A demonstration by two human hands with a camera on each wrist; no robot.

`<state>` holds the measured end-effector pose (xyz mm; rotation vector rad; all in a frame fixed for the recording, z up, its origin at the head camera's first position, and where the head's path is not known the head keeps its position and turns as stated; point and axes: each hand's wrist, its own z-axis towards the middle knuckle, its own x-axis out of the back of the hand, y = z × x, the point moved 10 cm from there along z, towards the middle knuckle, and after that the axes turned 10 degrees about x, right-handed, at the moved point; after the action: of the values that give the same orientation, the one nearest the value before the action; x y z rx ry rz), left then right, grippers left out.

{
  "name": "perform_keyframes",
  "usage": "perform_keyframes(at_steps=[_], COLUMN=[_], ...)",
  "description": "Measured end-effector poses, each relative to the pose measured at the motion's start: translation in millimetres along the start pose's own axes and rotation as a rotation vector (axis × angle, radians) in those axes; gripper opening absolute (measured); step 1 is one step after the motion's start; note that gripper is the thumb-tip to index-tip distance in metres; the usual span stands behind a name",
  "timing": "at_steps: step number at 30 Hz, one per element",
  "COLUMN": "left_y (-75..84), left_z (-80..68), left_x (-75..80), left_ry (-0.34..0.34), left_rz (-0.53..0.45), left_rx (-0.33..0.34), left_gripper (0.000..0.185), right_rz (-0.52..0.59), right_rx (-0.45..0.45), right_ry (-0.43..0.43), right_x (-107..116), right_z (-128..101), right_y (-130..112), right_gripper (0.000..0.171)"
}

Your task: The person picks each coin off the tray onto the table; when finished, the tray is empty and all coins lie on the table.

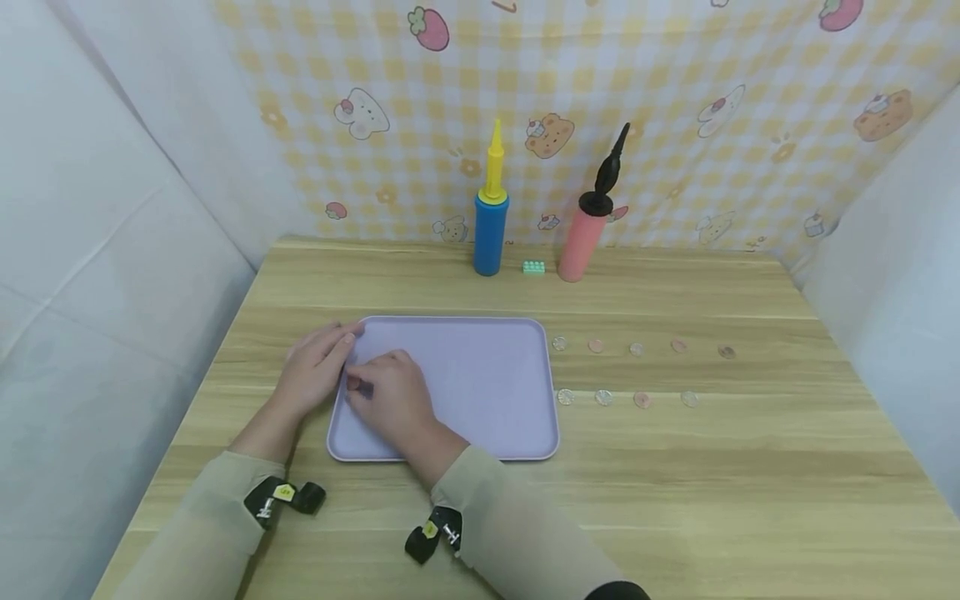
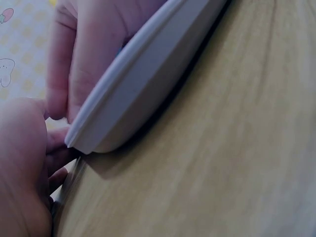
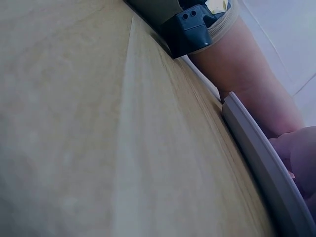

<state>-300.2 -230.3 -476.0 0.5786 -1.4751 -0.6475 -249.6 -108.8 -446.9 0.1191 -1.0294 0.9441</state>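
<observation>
A lilac tray (image 1: 480, 375) lies flat on the wooden table (image 1: 675, 467). Both hands are at its left end. My left hand (image 1: 327, 357) rests with straight fingers across the tray's left rim (image 2: 133, 84). Just right of it, my right hand (image 1: 369, 390) lies on the tray with curled fingers that pinch a small dark object (image 1: 364, 389); what the object is cannot be made out. In the right wrist view the tray rim (image 3: 261, 158) runs past my left forearm (image 3: 247, 74) and its black wrist camera (image 3: 192, 24).
Several small round discs, clear and pink, lie in two rows right of the tray (image 1: 637, 375). At the back stand a blue and yellow pump (image 1: 491, 217) and a pink and black pump (image 1: 588, 225), with a small green brick (image 1: 533, 267) between them. Cloth walls close in three sides.
</observation>
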Motion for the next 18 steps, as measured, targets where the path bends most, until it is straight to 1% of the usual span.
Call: perform_keyframes(at_steps=[4, 6, 9, 13, 16, 18], left_y=[-0.4, -0.8, -1.6, -1.9, -1.6, -1.7], left_z=[0.1, 0.3, 0.9, 0.9, 0.1, -0.4], left_x=[-0.9, -0.9, -1.1, -1.8, -0.9, 0.1], left_ry=[0.002, 0.007, 0.014, 0.009, 0.003, -0.003], left_rz=[-0.009, -0.018, -0.034, -0.042, -0.045, -0.047], left_rx=[0.0, -0.002, -0.003, -0.003, 0.007, 0.012], left_gripper=[0.05, 0.051, 0.053, 0.053, 0.053, 0.053], right_rz=[0.124, 0.154, 0.171, 0.224, 0.257, 0.249], right_rx=[-0.061, -0.097, -0.137, -0.133, -0.11, -0.081], right_ry=[0.077, 0.1, 0.109, 0.114, 0.104, 0.098], right_x=[6.8, 9.1, 11.2, 12.5, 12.5, 12.9], right_z=[-4.3, -6.7, -9.5, -11.0, -11.8, -12.3], right_y=[4.8, 7.5, 10.6, 11.9, 10.9, 8.4], right_gripper=[0.023, 0.022, 0.021, 0.02, 0.02, 0.02])
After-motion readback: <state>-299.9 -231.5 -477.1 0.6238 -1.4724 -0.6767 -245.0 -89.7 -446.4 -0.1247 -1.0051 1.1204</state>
